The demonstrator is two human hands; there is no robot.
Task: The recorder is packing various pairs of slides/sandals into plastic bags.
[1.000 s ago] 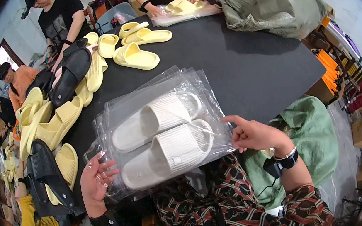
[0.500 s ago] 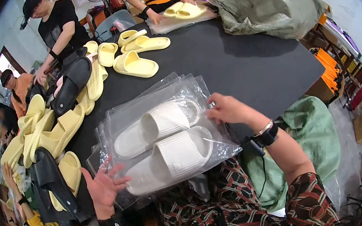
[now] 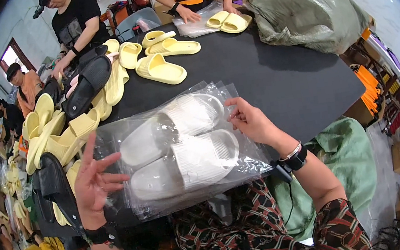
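Note:
In front of me a pair of white slide slippers [image 3: 203,155] lies side by side on a clear plastic bag stack [image 3: 170,203], with shiny film over them. Their broad ribbed straps face up, under bright glare. My left hand [image 3: 94,182] is open at the bag's left edge, fingers spread toward the slippers' plain ends. At the opposite edge, close to the strapped ends, is my right hand [image 3: 250,122]; its fingers are bent but apart at the film. Whether its fingertips touch the plastic I cannot tell.
Yellow slippers [image 3: 160,70] and black slippers [image 3: 88,86] crowd the black table's [image 3: 296,87] left side. A grey-green sack [image 3: 307,15] stands at the far right, a green sack [image 3: 340,157] by my right arm. Across the table, a person in orange handles yellow slippers [image 3: 229,21] over plastic bags.
Film with strong glare now lies over the white slippers, including their plain ends. My left hand has lifted and moved left, fingers spreading. My right hand's fingers have loosened from their pinch.

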